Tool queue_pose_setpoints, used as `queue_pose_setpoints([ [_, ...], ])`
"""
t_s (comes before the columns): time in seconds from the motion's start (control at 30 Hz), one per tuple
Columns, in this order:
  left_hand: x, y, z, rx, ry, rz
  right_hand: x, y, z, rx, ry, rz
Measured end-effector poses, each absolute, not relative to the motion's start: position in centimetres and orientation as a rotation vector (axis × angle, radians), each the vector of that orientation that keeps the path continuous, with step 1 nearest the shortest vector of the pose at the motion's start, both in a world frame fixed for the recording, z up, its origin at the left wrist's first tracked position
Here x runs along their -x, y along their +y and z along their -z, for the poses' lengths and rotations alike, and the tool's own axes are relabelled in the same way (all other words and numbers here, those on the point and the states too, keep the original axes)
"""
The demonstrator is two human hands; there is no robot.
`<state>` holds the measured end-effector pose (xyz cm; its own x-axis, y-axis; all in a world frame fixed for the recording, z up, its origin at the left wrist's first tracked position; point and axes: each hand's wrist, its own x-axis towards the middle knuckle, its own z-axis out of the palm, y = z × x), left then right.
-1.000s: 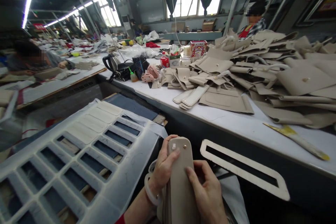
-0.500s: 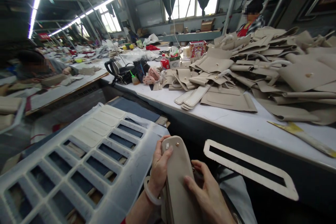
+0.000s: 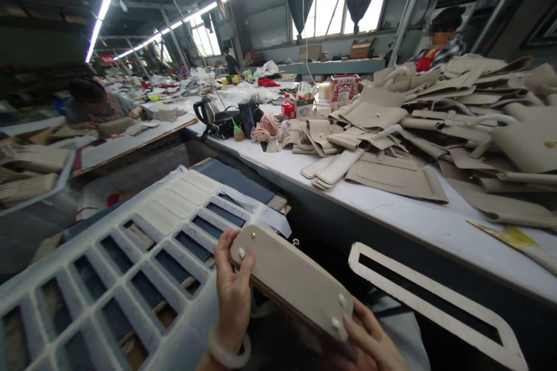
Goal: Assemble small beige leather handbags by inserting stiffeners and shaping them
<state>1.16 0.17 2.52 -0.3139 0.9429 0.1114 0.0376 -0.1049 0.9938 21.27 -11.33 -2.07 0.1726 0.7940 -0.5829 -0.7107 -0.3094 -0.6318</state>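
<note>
A beige handbag (image 3: 293,278) is held between my two hands, its long bottom panel with rounded ends facing up. One bare gold stud and one white-covered stud sit at its left end; two white-covered studs are at the right end. My left hand (image 3: 235,293) grips the left end, thumb on the panel beside the white cover. My right hand (image 3: 369,336) holds the right end, fingers along its edge near the lower covered stud. The side of the bag beneath is dark and partly hidden.
A translucent plastic template with rectangular slots (image 3: 115,287) lies at left. A pale slotted frame (image 3: 435,307) juts out at right. Beige bag pieces (image 3: 470,122) are heaped on the white table (image 3: 378,208), near a kettle (image 3: 213,116) and a pink fan (image 3: 265,127). Two co-workers sit farther off.
The bag has turned from nearly upright to slanting down rightward, bringing its right-end studs into view. My right hand has moved to that end. The view has shifted left.
</note>
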Motion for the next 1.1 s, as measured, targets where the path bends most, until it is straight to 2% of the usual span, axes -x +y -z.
queue_pose_setpoints([
  [0.17, 4.3, -4.1, -2.8, -1.274, 1.365, -1.065, -22.9, -8.4, -1.4, 1.202, -0.226, -1.264],
  [0.27, 4.8, -6.1, -2.1, -1.409, 1.197, -0.698, -22.1, -6.7, -2.3, 1.303, -0.401, -1.263],
  [0.33, 3.9, -6.6, -1.2, -1.508, 1.020, -0.590, -20.7, -6.1, -2.4, 1.328, -0.495, -1.286],
  [0.47, 1.3, -5.9, 0.8, -1.597, 1.113, -0.790, -17.6, -6.4, -0.8, 1.247, -0.398, -1.226],
  [0.63, -0.7, -4.4, 1.7, -1.613, 1.225, -0.932, -15.8, -7.2, 1.7, 1.224, -0.377, -1.367],
  [0.87, -2.4, -2.4, -0.3, -1.564, 1.334, -1.195, -16.2, -5.0, -1.5, 1.479, -0.827, -0.985],
  [1.1, -3.8, -2.9, 0.0, -1.217, 1.316, -1.147, -17.0, -5.1, -2.6, 1.554, -0.866, -0.885],
])
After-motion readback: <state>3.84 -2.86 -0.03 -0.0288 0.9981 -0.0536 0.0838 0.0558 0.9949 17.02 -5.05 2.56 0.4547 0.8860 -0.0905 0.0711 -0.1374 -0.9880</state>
